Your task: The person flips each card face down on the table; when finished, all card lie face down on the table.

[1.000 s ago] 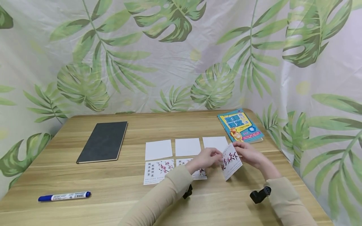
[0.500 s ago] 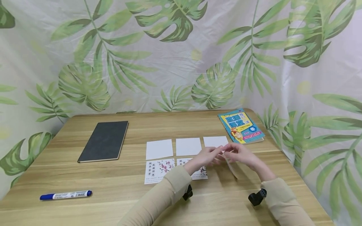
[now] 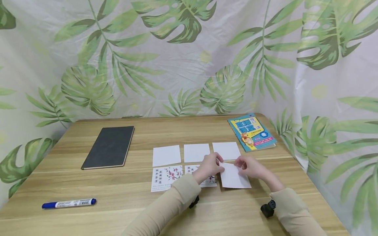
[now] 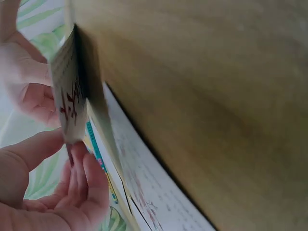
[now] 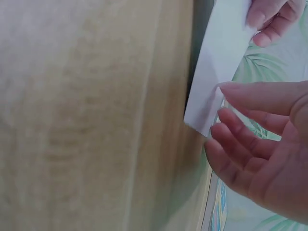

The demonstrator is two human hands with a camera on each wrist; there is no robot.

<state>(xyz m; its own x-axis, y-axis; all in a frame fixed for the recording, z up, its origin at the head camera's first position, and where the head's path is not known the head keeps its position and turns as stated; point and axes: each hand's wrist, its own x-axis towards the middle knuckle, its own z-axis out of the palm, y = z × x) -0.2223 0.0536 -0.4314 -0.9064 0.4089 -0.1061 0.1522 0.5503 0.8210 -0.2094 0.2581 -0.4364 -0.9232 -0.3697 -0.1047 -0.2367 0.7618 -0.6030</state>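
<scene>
A card [image 3: 234, 177], blank white face up in the head view, tilts just above the table between my hands. My left hand [image 3: 210, 167] pinches its far left corner; in the left wrist view the dark red writing on its other face shows. At the far right corner, my right hand [image 3: 251, 167] pinches it, thumb [image 5: 257, 96] on the blank face. Left of it lie two cards with blossom prints: one [image 3: 167, 177] in full sight, the other [image 3: 211, 182] partly under my left hand. Behind are three blank white cards, left [image 3: 166, 155], middle [image 3: 196, 152] and right [image 3: 226, 150].
On the wooden table [image 3: 118, 203], a black notebook [image 3: 108, 146] lies at the back left. A blue-capped marker [image 3: 69, 203] is at the front left. A blue and yellow book [image 3: 251, 132] sits at the back right. A leaf-patterned curtain [image 3: 183, 65] hangs behind.
The held card has turned over: its written face showed toward the head camera, then its edge, now its blank face. Both hands shifted their grip on it. The other cards stay put.
</scene>
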